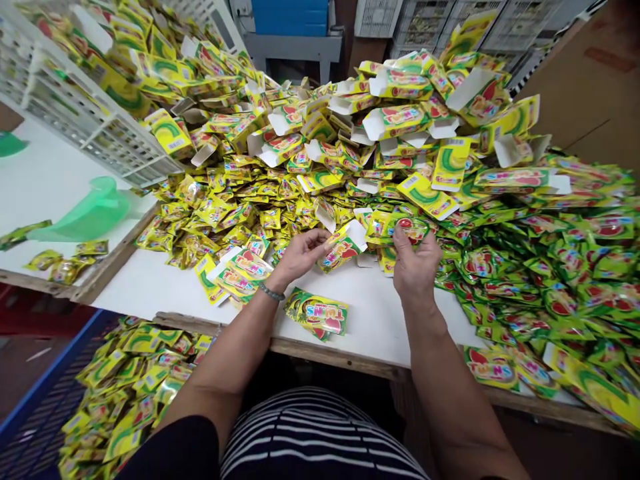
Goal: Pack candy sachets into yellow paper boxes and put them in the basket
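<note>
White tabletop (370, 313), edged with worn wood, is heaped with printed boxes and shiny sachets. At ten o'clock a white plastic crate (107, 133) is tilted toward the heap; it is filled with yellow open-ended boxes, which are spilled from its mouth into a pile of boxes (400, 123) spread across twelve to two o'clock. Below that pile, yellow sachets (215, 210) are massed toward ten o'clock and green sachets (550, 267) toward three. At eight o'clock, under the table edge, a blue crate (37, 393) is loaded with boxes. A green scoop (93, 213) is laid at nine o'clock beside a few loose sachets. Stacked crates (425, 23) are seen at one o'clock, a brown carton (585, 100) at two.

Near the centre, a small box (340, 252) with its white flap raised is pinched by the left hand (304, 257). Just beside it, toward one o'clock, the held sachets (413, 229) are gripped between thumb and fingers of the right hand (417, 263).
</note>
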`<state>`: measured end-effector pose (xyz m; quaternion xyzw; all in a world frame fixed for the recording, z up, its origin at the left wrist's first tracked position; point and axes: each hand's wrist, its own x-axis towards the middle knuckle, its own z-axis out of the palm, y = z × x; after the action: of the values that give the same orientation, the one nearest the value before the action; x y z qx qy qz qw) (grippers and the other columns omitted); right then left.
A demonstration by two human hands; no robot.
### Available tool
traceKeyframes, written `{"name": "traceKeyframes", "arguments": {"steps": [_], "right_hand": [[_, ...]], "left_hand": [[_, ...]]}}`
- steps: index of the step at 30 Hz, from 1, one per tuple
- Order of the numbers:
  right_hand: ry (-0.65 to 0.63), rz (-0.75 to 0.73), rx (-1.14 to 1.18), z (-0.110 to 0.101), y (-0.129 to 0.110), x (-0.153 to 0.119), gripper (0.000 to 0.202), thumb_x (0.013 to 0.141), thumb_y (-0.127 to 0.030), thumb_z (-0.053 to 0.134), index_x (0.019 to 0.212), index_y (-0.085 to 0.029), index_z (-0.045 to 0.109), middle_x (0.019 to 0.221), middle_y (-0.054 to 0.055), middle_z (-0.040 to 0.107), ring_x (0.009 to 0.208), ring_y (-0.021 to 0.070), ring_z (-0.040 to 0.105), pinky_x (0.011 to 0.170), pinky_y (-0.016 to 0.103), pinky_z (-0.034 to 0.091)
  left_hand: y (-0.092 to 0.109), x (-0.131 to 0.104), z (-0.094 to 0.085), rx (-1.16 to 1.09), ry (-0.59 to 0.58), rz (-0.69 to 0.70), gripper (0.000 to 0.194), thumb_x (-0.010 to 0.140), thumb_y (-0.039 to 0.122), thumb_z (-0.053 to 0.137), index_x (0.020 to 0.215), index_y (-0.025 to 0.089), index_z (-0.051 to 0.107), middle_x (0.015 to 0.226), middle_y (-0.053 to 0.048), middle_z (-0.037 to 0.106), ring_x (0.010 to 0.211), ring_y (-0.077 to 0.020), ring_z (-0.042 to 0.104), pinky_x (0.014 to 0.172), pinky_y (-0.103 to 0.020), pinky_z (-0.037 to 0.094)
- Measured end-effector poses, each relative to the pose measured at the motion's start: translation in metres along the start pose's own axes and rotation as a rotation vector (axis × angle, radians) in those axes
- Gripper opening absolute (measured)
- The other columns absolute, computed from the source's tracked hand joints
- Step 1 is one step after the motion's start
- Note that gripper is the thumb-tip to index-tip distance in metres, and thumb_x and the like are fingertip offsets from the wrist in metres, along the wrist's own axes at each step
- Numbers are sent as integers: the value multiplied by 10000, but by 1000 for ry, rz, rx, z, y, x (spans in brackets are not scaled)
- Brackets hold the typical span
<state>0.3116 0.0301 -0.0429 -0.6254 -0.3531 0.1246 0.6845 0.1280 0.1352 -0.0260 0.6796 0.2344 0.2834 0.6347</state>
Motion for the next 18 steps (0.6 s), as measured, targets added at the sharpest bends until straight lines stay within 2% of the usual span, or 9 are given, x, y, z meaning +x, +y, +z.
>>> {"name": "traceKeyframes", "arguments": {"steps": [2, 3, 5, 7, 11, 13, 16, 18], "right_hand": [[-54, 36, -17, -1, -2, 0, 402, 767, -498, 681, 1006, -176, 668, 995, 74, 721, 935, 230, 665, 927, 427, 514], [-120, 59, -40, -1, -3, -1, 398, 746, -492, 703, 987, -176, 682, 974, 71, 730, 919, 236, 668, 918, 428, 515], [-266, 109, -82, -3, -5, -1, 411, 728, -492, 718, 999, -183, 699, 991, 69, 740, 933, 245, 670, 922, 425, 509], [-335, 149, -104, -5, -7, -1, 424, 723, -498, 721, 1012, -188, 708, 1015, 70, 745, 948, 251, 671, 915, 417, 509], [-361, 170, -123, -3, -5, -1, 386, 704, -495, 736, 945, -194, 726, 950, 59, 756, 894, 247, 677, 860, 409, 525], [-387, 166, -98, 0, -3, -2, 379, 682, -474, 760, 946, -204, 723, 929, 46, 754, 864, 235, 675, 851, 407, 528], [-418, 181, -62, 1, -1, -3, 394, 673, -449, 771, 985, -216, 710, 936, 35, 748, 847, 224, 670, 840, 399, 528], [-423, 183, -73, 0, -2, -2, 386, 693, -451, 754, 997, -217, 708, 930, 33, 745, 839, 222, 665, 826, 393, 526]], "left_hand": [[-1, 0, 0, 50, 19, 11, 403, 768, 506, 678, 900, 127, 642, 783, -21, 617, 688, -107, 518, 630, -226, 400], [-1, -1, 0, 81, 32, 13, 407, 774, 516, 666, 889, 127, 639, 780, -21, 612, 684, -106, 509, 624, -226, 395], [-1, -2, 0, 138, 47, 5, 416, 779, 533, 651, 851, 124, 636, 772, -23, 608, 681, -108, 496, 614, -227, 386], [1, -3, 1, 152, 34, -13, 427, 774, 542, 651, 831, 119, 640, 763, -27, 609, 683, -112, 495, 614, -230, 386], [1, -4, 7, 48, -23, -83, 434, 744, 535, 684, 827, 109, 661, 742, -25, 621, 660, -103, 514, 626, -236, 400], [-2, -3, 11, -39, -42, -134, 451, 672, 516, 753, 844, 108, 670, 763, -29, 646, 659, -105, 546, 644, -248, 422], [-6, -1, 16, -135, -29, -182, 490, 564, 472, 834, 855, 109, 680, 795, -39, 680, 670, -115, 589, 672, -268, 452], [-7, -1, 18, -148, 2, -184, 481, 570, 469, 833, 853, 108, 689, 791, -40, 690, 667, -114, 595, 669, -262, 457]]}}
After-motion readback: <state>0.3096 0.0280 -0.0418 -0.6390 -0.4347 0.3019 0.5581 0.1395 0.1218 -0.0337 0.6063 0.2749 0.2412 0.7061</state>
